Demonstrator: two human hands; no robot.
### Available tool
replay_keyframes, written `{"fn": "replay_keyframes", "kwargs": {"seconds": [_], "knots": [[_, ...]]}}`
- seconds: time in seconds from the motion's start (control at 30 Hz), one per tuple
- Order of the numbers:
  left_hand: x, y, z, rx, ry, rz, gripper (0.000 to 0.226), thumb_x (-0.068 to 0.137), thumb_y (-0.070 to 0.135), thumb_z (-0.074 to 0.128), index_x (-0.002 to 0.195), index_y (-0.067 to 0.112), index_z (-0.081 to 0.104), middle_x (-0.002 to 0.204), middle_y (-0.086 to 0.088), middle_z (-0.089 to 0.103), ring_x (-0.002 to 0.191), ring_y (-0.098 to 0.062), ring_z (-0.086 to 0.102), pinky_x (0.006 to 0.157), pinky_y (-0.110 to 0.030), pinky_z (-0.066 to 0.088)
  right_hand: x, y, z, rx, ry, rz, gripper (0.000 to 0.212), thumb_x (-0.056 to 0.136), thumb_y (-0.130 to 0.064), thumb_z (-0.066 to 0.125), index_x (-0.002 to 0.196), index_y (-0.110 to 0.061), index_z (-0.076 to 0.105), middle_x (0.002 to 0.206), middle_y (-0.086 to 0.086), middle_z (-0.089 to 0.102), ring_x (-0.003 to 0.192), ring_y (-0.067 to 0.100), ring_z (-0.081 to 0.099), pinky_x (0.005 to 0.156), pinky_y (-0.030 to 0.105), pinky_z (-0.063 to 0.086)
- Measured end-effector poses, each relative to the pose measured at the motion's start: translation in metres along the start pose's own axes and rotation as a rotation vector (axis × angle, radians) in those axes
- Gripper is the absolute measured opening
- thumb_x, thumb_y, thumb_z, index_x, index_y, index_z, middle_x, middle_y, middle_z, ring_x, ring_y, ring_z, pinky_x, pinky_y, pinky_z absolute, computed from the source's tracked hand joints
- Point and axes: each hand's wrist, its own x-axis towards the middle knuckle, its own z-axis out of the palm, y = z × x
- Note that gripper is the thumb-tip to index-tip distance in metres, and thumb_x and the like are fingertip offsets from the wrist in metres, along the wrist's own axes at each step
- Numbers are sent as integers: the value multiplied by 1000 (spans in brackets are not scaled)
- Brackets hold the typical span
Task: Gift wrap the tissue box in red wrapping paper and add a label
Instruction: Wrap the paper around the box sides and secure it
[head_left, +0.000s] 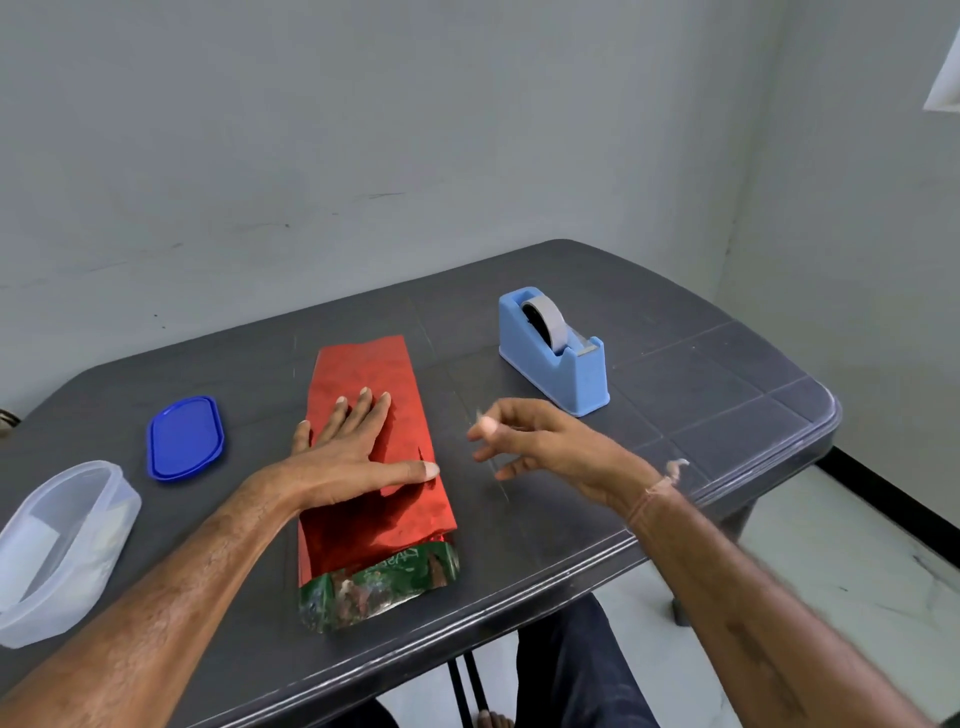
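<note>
Clear tub (117, 486) holds white slips (39, 530); left hand (343, 452) lies flat-fingered on red-wrapped box (363, 525), right hand (540, 447) fingers (488, 454) curled, grasp unclear.

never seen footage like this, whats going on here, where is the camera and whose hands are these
There is no machine here. One camera worn on a person's head looks down at their own two bare hands. The left hand lies flat, fingers straight, on the red wrapping paper around the tissue box, whose green near end is not yet covered. The right hand hangs above the dark table near the blue tape dispenser, fingers curled. It is blurred, so I cannot tell whether it pinches tape. To the left lie a blue lid and a clear tub.
</note>
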Motion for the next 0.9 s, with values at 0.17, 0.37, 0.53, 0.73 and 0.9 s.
{"fn": "replay_keyframes", "kwargs": {"seconds": [0.17,0.37,0.53,0.73,0.9], "knots": [[2,6,0,19,-15,-33,163,22,114,28,158,38,-21,162,13,-35,151,-13,-31,121,-57,-18,33,-4,8,-180,-199,84,42,101,-43,60,109,-2,60,104,8,66,99,14,67,85,36,57],[3,5,0,31,-36,-42,161,26,114,30,157,39,-24,161,12,-37,150,-14,-33,121,-57,-19,50,-2,13,-258,-279,111,25,102,-43,59,102,-18,60,98,-3,64,96,11,65,76,31,55],[0,7,-1,35,-45,-38,162,25,114,29,157,38,-25,160,13,-38,150,-14,-34,121,-57,-19,56,1,15,-304,-276,92,29,100,-43,63,105,-15,63,95,-2,61,87,9,61,65,24,52],[0,7,0,40,-36,-42,161,25,114,29,157,38,-25,161,13,-38,149,-13,-34,121,-57,-19,62,6,16,-337,-273,71,45,98,-45,65,108,-1,60,100,5,60,85,11,58,63,23,50],[0,8,0,49,-36,-42,162,25,115,28,157,37,-26,161,12,-39,150,-14,-34,121,-57,-19,65,8,21,-375,-276,55,38,98,-45,65,99,-8,61,93,7,59,78,10,55,61,23,49]]}}
